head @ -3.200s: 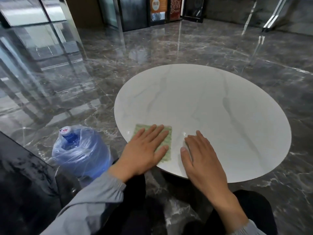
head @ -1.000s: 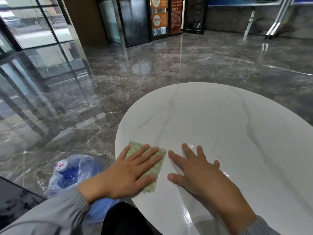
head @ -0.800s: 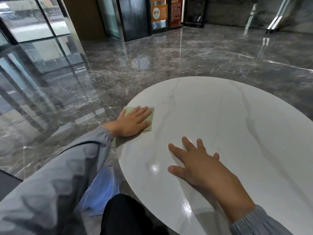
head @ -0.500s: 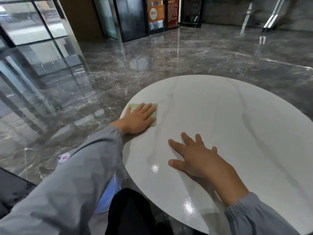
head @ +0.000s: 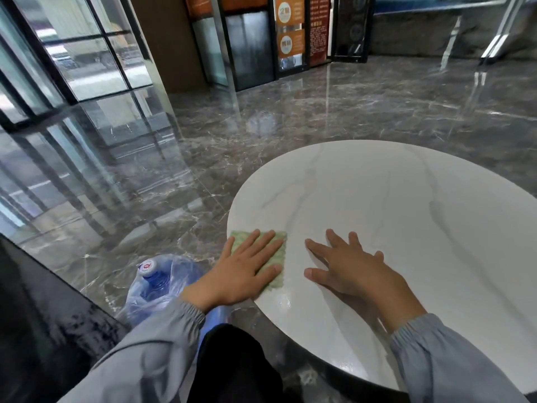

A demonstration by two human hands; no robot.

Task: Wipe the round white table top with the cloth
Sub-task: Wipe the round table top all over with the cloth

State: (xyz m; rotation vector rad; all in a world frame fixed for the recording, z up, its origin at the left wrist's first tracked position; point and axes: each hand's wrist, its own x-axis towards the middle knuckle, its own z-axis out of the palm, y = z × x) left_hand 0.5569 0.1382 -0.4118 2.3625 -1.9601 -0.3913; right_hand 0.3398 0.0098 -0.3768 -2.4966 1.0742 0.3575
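Cloth (head: pixel 276 257) lies under my flat left hand (head: pixel 244 271) at the bench (head: pixel 406 199) edge; my right hand (head: pixel 348 270) rests beside it, fingers spread

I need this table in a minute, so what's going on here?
A person is wiping the round white table top. The left hand presses a green cloth flat against the top near its left edge. The right hand rests flat on the bare top beside the cloth. A blue water jug wrapped in plastic stands on the floor by the table.
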